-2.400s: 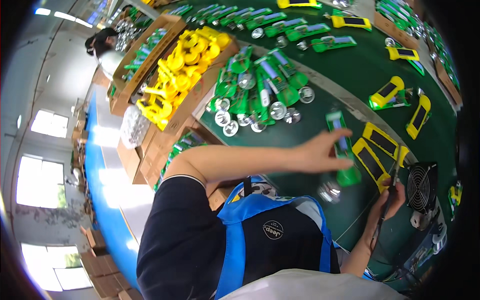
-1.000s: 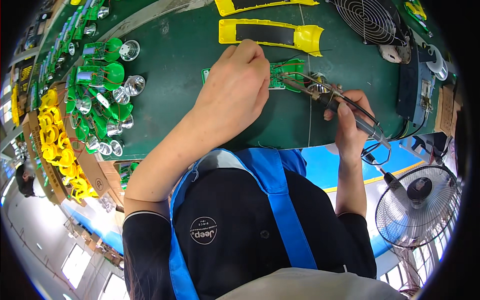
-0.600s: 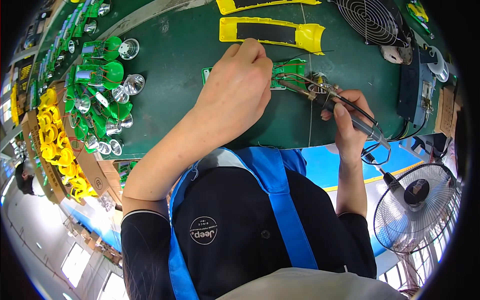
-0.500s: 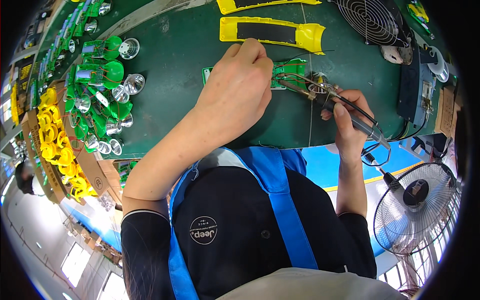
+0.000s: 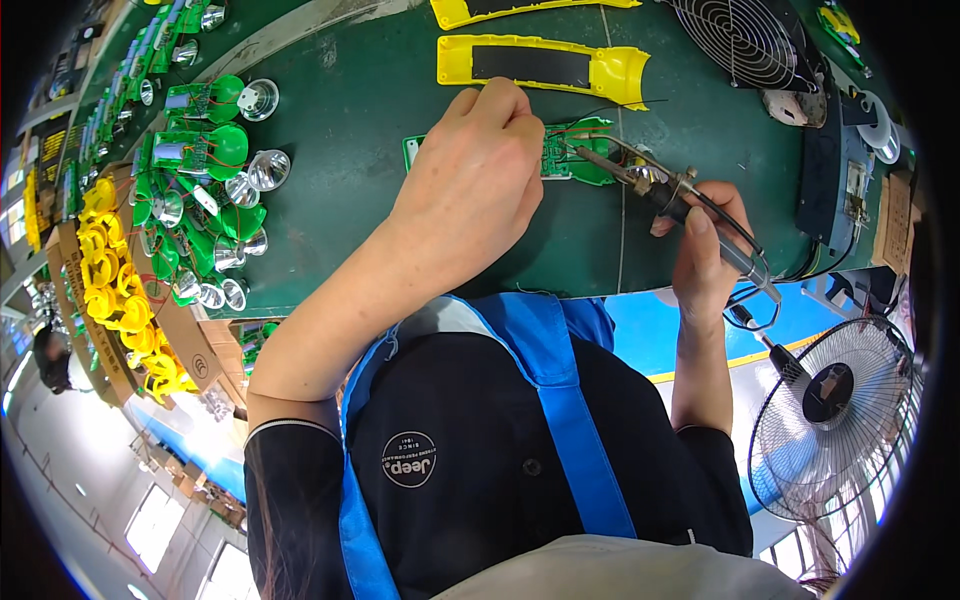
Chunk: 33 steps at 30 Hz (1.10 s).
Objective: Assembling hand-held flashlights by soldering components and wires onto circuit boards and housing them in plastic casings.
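My left hand lies over a green flashlight housing with a green circuit board in it. Its fingers are curled closed; the fingertips are hidden, so what they pinch cannot be made out. From the right, my right hand grips a soldering iron with a thin curved feed tube fixed along it. The iron's tip hovers at the right part of the board, near red and black wires. A silvery reflector cup shows partly behind the iron.
Yellow housing shells lie beyond my hands. Several green assemblies with reflector cups crowd the left, beside a carton of yellow rings. At right are a grille-covered fan, a blue-grey box-shaped device and a larger fan.
My right hand and the soldering iron have shifted slightly right, uncovering more of the board and housing. My left hand stays nearly in place. The large fan's head has turned a little.
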### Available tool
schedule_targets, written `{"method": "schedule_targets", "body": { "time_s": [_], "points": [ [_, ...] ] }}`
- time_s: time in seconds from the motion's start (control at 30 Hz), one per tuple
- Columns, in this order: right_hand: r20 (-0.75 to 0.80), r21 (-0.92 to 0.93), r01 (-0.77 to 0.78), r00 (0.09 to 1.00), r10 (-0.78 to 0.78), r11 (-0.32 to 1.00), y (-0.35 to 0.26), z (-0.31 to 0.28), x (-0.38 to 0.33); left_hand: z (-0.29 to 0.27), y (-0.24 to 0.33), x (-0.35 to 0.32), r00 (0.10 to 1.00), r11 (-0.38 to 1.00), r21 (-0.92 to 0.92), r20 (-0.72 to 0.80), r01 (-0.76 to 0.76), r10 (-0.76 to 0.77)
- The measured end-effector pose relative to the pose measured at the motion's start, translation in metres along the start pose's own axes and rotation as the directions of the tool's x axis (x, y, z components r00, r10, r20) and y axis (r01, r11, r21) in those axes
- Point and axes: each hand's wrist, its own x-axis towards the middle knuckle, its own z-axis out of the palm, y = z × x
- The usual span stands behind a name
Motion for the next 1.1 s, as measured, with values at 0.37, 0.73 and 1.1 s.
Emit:
{"method": "schedule_targets", "body": {
  "time_s": [0.37, 0.73, 1.1],
  "points": [
    [-0.006, 0.012, 0.097, 0.995, -0.097, 0.995, -0.008, 0.003, 0.01, -0.002, 0.0, 0.001, 1.0, 1.0, -0.001, 0.006, -0.008, 0.008],
    [-0.009, -0.15, 0.435, 0.897, -0.441, 0.888, -0.012, 0.008, 0.045, -0.002, 0.004, 0.03, 0.982, 0.988, -0.097, 0.128, -0.124, 0.136],
    [0.169, -0.048, 0.531, 0.839, -0.517, 0.846, 0.003, 0.046, 0.095, 0.023, -0.006, 0.032, 0.98, 0.945, -0.302, 0.114, -0.124, 0.165]
  ]
}}
